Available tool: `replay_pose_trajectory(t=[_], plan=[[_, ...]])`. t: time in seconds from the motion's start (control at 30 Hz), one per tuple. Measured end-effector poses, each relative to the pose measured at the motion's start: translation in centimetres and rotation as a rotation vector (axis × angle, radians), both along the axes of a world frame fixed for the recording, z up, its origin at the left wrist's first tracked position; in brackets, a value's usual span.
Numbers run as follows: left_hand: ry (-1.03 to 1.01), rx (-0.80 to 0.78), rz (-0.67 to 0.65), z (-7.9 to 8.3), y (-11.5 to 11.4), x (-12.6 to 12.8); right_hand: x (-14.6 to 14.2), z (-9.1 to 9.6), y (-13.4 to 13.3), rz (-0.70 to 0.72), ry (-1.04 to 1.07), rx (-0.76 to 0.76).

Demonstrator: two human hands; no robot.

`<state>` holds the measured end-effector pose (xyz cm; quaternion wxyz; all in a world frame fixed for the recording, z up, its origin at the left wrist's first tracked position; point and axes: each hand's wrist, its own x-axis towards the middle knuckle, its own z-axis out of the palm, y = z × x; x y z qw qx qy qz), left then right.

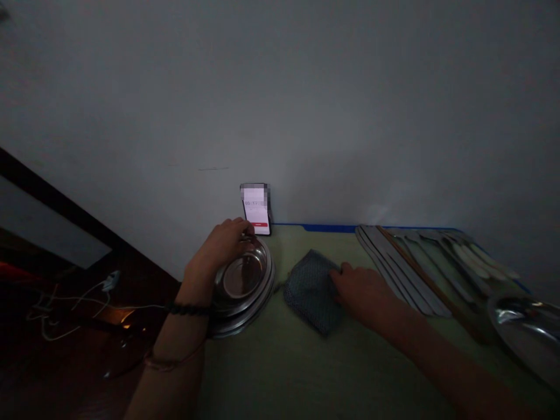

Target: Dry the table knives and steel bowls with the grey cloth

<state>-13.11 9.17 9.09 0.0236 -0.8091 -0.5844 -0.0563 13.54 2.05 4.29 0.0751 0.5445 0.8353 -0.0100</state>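
Observation:
My left hand curls over the far rim of the top steel plate in a small stack of plates at the table's left edge, fingers closed on the rim. My right hand rests on the right side of a folded grey-blue cloth lying on the green table cover; its fingers look pressed onto the cloth, thumb raised.
A lit phone leans against the wall behind the plates. A row of steel spoons and flat utensils lies at the right. A large steel dish sits at the far right. Cables lie on dark furniture to the left.

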Motion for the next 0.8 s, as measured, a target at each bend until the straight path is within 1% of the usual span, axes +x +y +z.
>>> replay_pose_trajectory(t=[0.1,0.23,0.37,0.47,0.63,0.8], plan=[[-0.042,0.025,0.007,0.4,-0.2,-0.1,0.1,0.2,0.0,0.004,0.003,0.004],[-0.1,0.064,0.062,1.4,-0.6,-0.8,0.2,0.7,0.0,0.008,0.038,-0.029],[-0.155,0.068,0.105,2.4,-1.2,-1.6,0.4,1.1,-0.1,-0.003,0.07,-0.053],[-0.186,0.06,0.128,2.7,-1.5,-1.8,0.3,1.3,-0.3,0.0,0.061,-0.068],[-0.213,0.085,0.129,3.1,-1.9,-1.3,0.0,1.5,-0.5,-0.007,0.03,-0.097],[-0.238,0.136,0.069,3.6,-2.1,-0.6,0.5,1.2,-0.5,0.007,0.129,-0.103]])
